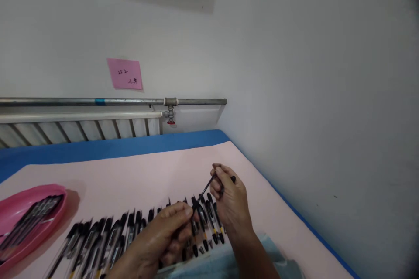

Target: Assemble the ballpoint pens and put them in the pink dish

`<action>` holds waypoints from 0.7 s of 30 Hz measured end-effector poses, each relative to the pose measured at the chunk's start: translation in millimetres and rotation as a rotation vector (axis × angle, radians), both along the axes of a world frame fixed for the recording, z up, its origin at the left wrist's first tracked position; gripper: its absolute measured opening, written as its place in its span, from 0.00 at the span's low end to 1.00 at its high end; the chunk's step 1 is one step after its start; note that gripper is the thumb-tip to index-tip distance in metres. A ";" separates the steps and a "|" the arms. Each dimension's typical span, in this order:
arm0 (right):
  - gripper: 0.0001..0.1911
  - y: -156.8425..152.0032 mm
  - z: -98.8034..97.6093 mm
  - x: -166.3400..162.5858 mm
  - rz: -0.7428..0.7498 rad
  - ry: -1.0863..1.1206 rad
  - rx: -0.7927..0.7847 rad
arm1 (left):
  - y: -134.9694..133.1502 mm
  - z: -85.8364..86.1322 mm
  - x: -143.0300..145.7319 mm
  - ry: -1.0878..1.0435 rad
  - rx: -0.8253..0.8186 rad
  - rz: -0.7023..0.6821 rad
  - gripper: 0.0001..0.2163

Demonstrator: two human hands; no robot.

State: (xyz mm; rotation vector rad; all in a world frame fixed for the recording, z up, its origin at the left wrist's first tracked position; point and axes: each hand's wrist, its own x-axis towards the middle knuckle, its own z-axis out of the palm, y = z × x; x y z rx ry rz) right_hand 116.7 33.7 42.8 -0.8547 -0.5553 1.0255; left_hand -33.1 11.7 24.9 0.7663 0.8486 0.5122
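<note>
My right hand (233,198) is closed, thumb and fingertips pinching a thin dark stick that looks like a pen refill (207,185). A black rounded end, possibly a pen cap (233,179), pokes out from the same hand. The stick slants down to my left hand (165,229), which pinches a small black pen piece (195,205) at its lower end. Whether the two parts are joined I cannot tell. Below and left of the hands lie several black-ended clear pens (108,237) in a long row, partly hidden by my left hand and forearm.
A pink basket (64,192) at the left holds several dark pens or refills (36,216). Pale pink sheeting (131,178) covers the blue-edged table (98,151). A light blue cloth (268,246) lies at the front. Behind are a pipe with a valve (170,111) and a radiator (72,130).
</note>
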 end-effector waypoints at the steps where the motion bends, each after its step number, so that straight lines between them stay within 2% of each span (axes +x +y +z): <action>1: 0.09 1.2 0.0 3.1 -0.050 0.004 0.002 | 1.3 0.0 -2.2 0.016 0.000 -0.015 0.15; 4: 0.09 4.3 1.6 16.7 -0.205 0.040 0.035 | 8.3 0.8 -11.5 0.060 0.029 -0.032 0.15; 7: 0.09 5.4 3.0 26.4 -0.283 0.052 0.064 | 17.0 1.4 -20.0 0.061 0.078 0.043 0.13; 9: 0.09 4.5 1.0 23.0 -0.197 -0.019 0.032 | 20.3 1.7 -21.5 0.044 0.132 0.140 0.13; 12: 0.08 0.6 -6.9 2.5 0.126 -0.238 -0.080 | 18.5 2.8 -16.3 0.010 0.149 0.220 0.12; 14: 0.09 -2.4 -13.5 -13.7 0.277 -0.384 -0.138 | 14.7 3.6 -11.0 -0.014 0.121 0.213 0.11; 17: 0.10 -4.7 -21.3 -27.7 0.321 -0.531 -0.177 | 10.8 2.7 -5.9 -0.030 0.110 0.187 0.12; 21: 0.11 -3.7 -23.1 -25.3 0.307 -0.644 -0.181 | 12.1 -4.1 -4.8 -0.051 0.091 0.192 0.10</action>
